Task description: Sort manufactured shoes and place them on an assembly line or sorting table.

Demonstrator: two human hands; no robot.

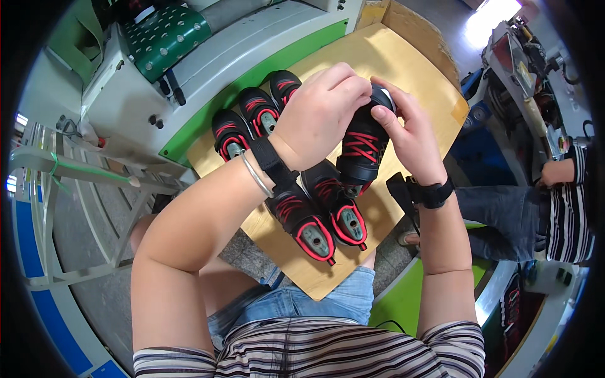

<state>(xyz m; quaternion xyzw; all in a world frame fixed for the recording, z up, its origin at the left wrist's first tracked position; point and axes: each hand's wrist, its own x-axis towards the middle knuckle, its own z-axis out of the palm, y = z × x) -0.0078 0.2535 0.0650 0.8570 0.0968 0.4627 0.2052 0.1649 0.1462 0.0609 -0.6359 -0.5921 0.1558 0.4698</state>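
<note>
A black shoe (361, 150) with red laces is raised over the wooden board, its far end between my hands. My right hand (413, 129) grips that end, thumb on the near side and fingers round the outer side. Against the same end, the fingers of my left hand (324, 110) are pinched together; what is in them is hidden. A small whitish patch shows at the shoe's tip. Two similar shoes lie below my left wrist, a left one (293, 211) and a right one (334, 198), with grey-green lasts in their openings.
Farther back on the wooden board (428, 82) stand more black-and-red shoes (225, 132), partly behind my left hand. A machine with a green studded roller (167, 41) borders the board. At right another person's hand (558, 172) and striped sleeve show. A metal rack (82, 170) stands left.
</note>
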